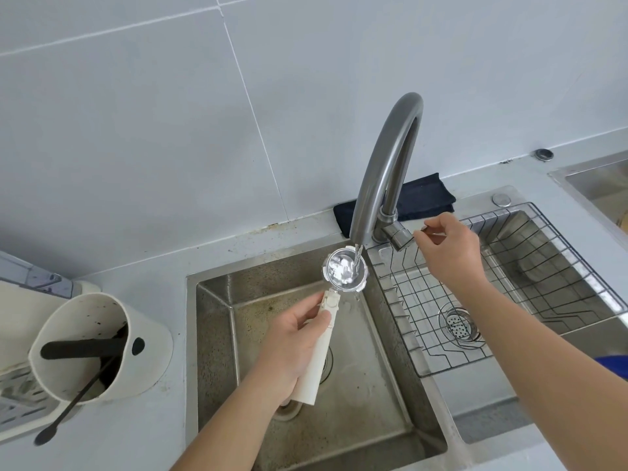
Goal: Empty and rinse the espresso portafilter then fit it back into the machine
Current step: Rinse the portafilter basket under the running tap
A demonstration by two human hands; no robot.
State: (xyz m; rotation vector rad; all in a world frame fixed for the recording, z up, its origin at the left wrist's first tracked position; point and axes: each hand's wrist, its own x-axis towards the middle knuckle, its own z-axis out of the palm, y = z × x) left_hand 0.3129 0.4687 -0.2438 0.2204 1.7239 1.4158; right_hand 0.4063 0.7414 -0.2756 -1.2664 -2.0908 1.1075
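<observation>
My left hand (292, 348) grips the white handle of the portafilter (323, 345) over the left sink basin (217, 334). Its metal basket (343, 270) faces up directly under the spout of the grey gooseneck tap (384, 161). A thin stream of water runs into the basket, which holds water. My right hand (448, 249) is just right of the tap's lever (397, 237), fingers curled, pinched on the lever's end or next to it; I cannot tell which. The espresso machine shows only as a white and grey corner (30, 280) at the far left.
A white knock-box tub (136, 362) with a black bar and a dark brush stands left of the sink. A wire rack (503, 287) lies in the right basin. A dark folded cloth (421, 198) sits behind the tap. Another basin's corner (598, 181) shows at the far right.
</observation>
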